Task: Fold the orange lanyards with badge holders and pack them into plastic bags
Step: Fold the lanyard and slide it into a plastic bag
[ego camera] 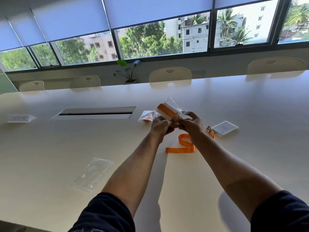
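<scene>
Landmark: the cable hatch (95,113), a long slot set in the worktop (50,148); every place below is given from it.
Done so far: one packed bag (147,116) lies just right of the hatch, orange showing through the plastic, so at least one lanyard looks finished.
In hand: a second plastic bag (168,108), held up off the worktop right of the hatch, beyond the packed one; a folded orange lanyard and a white badge holder sit inside it.
Step judged: closing or settling the mouth of this bag, since both hands meet at its near end.
Left to do: a loose lanyard (182,145) lies unfolded well right of the hatch and nearer the person, its badge holder (224,128) farther right; an empty bag (92,174) waits nearer the person than the hatch.
Left hand (161,125): fingers curled, pinching the near end of the held bag.
Right hand (190,123): fingers curled narrow, pinching the same end from the other side; whether it grips plastic alone or the lanyard clip too cannot be told.
</scene>
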Motion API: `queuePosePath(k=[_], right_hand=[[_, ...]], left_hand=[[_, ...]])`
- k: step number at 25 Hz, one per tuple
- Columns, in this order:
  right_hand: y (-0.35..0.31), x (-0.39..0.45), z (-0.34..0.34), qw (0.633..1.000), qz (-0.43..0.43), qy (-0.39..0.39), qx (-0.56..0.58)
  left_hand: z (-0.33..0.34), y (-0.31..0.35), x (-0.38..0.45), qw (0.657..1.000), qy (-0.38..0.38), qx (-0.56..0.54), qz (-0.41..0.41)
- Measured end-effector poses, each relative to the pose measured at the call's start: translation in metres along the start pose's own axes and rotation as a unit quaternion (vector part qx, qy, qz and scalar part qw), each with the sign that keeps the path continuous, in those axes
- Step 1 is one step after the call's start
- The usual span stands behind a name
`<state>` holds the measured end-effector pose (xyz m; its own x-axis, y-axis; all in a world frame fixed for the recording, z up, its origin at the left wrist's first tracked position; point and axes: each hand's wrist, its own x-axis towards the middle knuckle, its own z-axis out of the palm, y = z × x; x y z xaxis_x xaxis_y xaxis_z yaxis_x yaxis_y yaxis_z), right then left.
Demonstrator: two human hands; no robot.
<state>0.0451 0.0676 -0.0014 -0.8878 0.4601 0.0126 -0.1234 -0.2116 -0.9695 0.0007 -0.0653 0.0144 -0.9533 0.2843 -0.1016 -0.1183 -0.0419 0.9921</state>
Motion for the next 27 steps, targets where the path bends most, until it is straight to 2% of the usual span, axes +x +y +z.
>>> queuePosePath(k=[4, 8, 13, 17, 22, 24, 27], right_hand=[[-0.001, 0.015, 0.006, 0.995, -0.019, -0.076, -0.053], [-0.003, 0.032, 0.011, 0.992, 0.017, -0.119, -0.034], [0.003, 0.057, 0.032, 0.993, -0.006, -0.075, -0.094], [0.007, 0.079, 0.046, 0.994, -0.002, -0.035, -0.104], [0.008, 0.100, 0.055, 0.991, -0.013, -0.044, -0.128], [0.010, 0.109, 0.049, 0.978, -0.051, -0.024, -0.200], [0.018, 0.118, 0.036, 0.917, -0.098, 0.021, -0.385]], left_hand=[[-0.013, 0.008, 0.019, 0.997, 0.057, 0.058, -0.016], [-0.025, 0.007, 0.037, 0.986, 0.087, 0.140, -0.012], [-0.038, 0.015, 0.058, 0.986, 0.049, 0.158, -0.019], [-0.045, 0.021, 0.085, 0.976, 0.097, 0.192, -0.020], [-0.063, 0.023, 0.120, 0.958, 0.138, 0.250, 0.001], [-0.074, 0.021, 0.130, 0.952, 0.152, 0.267, -0.013], [-0.088, 0.016, 0.142, 0.941, 0.169, 0.290, -0.039]])
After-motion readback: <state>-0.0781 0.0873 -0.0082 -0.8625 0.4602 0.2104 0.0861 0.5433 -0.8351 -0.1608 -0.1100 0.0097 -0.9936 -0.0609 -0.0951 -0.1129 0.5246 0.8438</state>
